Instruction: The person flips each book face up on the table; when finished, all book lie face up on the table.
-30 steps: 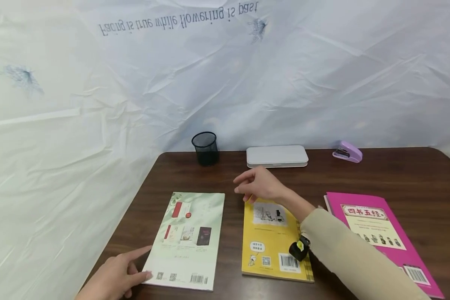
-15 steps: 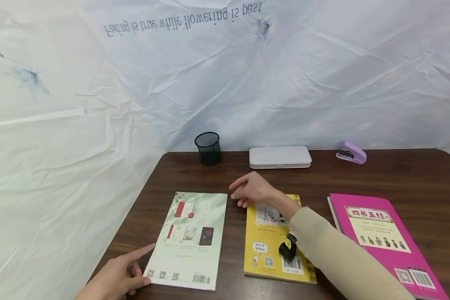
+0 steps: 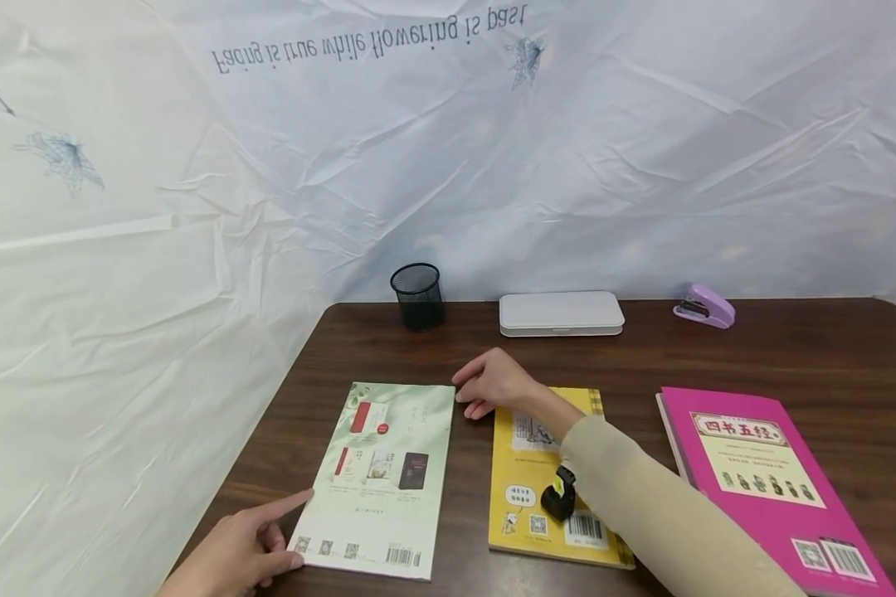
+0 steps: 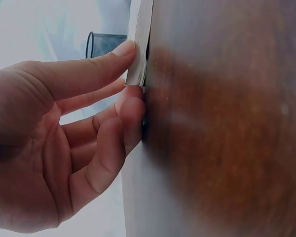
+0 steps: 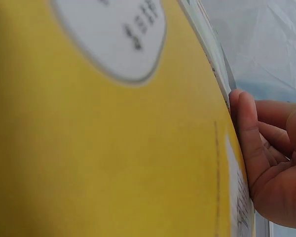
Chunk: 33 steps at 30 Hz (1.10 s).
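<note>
A pale green book (image 3: pixel 369 497) lies back cover up on the left of the dark wooden table. My left hand (image 3: pixel 239 547) holds its near left corner: thumb at the bottom edge, index finger along the left side. In the left wrist view the book's page edge (image 4: pixel 140 47) shows between thumb and index, the other fingers curled below. My right hand (image 3: pixel 497 383) reaches over the yellow book (image 3: pixel 518 468), its thumb and index fingertips right at the green book's far right corner. In the right wrist view the yellow cover (image 5: pixel 113 128) hides part of that hand (image 5: pixel 276 158).
At right lies a magenta book (image 3: pixel 762 514). Along the table's back stand a black mesh pen cup (image 3: pixel 418 303), a white flat case (image 3: pixel 562 315) and a purple stapler (image 3: pixel 705 307). A white printed curtain (image 3: pixel 343 166) hangs behind and on the left.
My right hand has moved left and a little nearer, from above the yellow book's top to the green book's far right corner. The left hand stays at its corner.
</note>
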Available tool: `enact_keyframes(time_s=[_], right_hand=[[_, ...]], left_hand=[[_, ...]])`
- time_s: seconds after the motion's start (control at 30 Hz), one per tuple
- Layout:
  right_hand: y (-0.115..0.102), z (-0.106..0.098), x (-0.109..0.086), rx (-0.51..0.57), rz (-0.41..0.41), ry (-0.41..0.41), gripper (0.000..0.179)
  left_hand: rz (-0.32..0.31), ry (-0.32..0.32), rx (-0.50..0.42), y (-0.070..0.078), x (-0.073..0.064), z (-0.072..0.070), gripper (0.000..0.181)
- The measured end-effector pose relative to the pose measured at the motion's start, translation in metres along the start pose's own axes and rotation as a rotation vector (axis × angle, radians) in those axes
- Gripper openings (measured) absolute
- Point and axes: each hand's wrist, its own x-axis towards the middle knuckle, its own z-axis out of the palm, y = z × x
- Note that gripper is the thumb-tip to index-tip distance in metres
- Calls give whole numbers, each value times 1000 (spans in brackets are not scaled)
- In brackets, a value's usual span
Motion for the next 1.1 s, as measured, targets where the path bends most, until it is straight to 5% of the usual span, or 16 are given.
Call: enact_keyframes(time_s=[0.6,1.1], right_hand=[[-5,8,7,-89,61,46,27],[-2,-2,1,37,42,-19,27]], left_hand=[[-32,7,-24,-4,0,3,81],[16,-13,-20,-5,1,1,79]])
